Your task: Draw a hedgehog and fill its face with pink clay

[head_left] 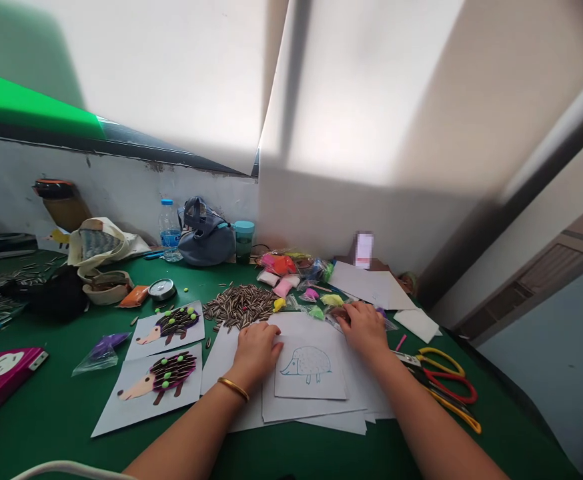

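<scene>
A small sheet with a blue outline drawing of a hedgehog (310, 365) lies on a stack of white paper (316, 411) before me. My left hand (257, 350) rests on the paper left of the drawing, fingers loosely bent and thumb apart, holding nothing I can see. To the drawing's upper right, my right hand (366, 328) has its fingers on a small bag of brown clay (340, 313). Two hedgehog pictures covered with seeds and green balls, an upper one (169, 327) and a lower one (156, 383), lie at left.
Behind the paper are a heap of sunflower seeds (244, 303) and several bags of coloured clay (284, 265). Scissors (451, 380) lie at right. Farther back stand a water bottle (170, 233), a blue bag (206, 237), a cup (244, 241) and a phone (364, 250).
</scene>
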Available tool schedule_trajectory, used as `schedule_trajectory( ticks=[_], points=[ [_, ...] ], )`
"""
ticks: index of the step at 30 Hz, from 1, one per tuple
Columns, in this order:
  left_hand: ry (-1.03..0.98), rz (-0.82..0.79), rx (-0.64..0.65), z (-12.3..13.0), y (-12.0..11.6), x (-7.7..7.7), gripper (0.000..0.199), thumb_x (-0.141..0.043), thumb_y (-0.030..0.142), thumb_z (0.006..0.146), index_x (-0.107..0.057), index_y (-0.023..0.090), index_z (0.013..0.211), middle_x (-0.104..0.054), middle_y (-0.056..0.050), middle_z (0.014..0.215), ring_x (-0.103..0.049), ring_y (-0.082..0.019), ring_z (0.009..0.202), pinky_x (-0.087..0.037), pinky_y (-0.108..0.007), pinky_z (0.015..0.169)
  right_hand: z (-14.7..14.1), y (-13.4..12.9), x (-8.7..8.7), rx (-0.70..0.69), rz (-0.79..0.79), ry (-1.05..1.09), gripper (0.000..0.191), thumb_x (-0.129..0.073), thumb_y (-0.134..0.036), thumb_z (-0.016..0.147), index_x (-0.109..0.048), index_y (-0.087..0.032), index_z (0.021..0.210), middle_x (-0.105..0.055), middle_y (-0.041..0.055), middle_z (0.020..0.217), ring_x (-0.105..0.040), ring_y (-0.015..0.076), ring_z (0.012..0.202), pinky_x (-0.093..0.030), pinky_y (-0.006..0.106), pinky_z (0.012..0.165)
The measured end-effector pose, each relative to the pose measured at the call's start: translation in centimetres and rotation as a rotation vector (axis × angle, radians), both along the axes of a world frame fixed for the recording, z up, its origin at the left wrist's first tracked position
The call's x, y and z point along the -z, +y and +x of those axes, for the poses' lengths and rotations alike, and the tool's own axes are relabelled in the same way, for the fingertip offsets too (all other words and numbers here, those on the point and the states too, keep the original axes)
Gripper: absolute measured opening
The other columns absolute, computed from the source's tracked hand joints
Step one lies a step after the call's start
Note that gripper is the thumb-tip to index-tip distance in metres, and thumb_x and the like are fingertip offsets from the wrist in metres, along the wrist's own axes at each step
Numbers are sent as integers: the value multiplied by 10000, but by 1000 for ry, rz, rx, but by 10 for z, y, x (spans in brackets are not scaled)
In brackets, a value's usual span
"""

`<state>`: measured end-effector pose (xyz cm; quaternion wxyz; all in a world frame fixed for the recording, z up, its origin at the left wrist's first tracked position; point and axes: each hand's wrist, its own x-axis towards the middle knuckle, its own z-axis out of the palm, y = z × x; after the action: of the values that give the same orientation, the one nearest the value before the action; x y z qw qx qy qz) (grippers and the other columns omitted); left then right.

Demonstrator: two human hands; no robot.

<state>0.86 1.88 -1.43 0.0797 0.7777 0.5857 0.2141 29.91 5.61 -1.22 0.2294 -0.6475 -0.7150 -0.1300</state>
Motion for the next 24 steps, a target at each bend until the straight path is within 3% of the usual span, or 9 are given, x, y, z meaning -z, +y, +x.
schedule_trajectory(
  ticks=[5, 10, 13, 16, 19, 24],
  points=[
    [-38, 46, -20, 0, -4, -3, 224, -656, 257, 835, -672, 245, 1057, -633, -61, 1056, -558, -273, 1060, -358, -433, 942, -2, 16, 1, 55, -19, -32, 150, -636, -317, 856, -692, -190, 798, -673, 104, 900, -548, 287, 925, -346, 396, 785],
    [-90, 88, -16, 1, -5, -11, 208, -631, 235, 847, -676, 237, 1050, -621, -71, 1076, -552, -279, 1076, -376, -455, 958, -8, -4, -8, 61, 55, 29, 166, -582, -299, 882, -652, -196, 991, -659, 108, 1074, -544, 297, 1022, -379, 416, 845],
    [-296, 73, 75, 7, -9, -15, 189, -578, 264, 886, -658, 222, 1052, -629, -72, 1079, -574, -252, 1052, -430, -412, 935, -27, -28, -15, -226, 168, 252, 239, -562, -289, 887, -603, -190, 1100, -667, 101, 1074, -589, 271, 1000, -434, 417, 885],
    [-697, -40, 160, 19, -15, -18, 205, -521, 308, 919, -616, 208, 1072, -648, -68, 1047, -612, -224, 977, -489, -367, 864, -53, -52, -17, -450, 139, 371, 261, -556, -233, 880, -585, -217, 1139, -674, 83, 1064, -616, 250, 970, -476, 405, 869],
    [-950, -160, 192, 30, -23, -18, 205, -511, 339, 931, -574, 214, 1081, -647, -50, 1019, -629, -204, 940, -510, -348, 838, -72, -66, -14, -555, 94, 404, 321, -554, -179, 865, -569, -228, 1181, -673, 74, 1069, -620, 240, 966, -494, 406, 868],
    [-1063, -276, 153, 31, -28, -15, 154, -569, 309, 879, -542, 209, 992, -611, -13, 924, -627, -165, 788, -521, -313, 727, -77, -69, -7, -626, 93, 372, 366, -569, -186, 878, -543, -219, 1241, -655, 91, 1144, -590, 254, 1052, -486, 421, 900]
  ],
)
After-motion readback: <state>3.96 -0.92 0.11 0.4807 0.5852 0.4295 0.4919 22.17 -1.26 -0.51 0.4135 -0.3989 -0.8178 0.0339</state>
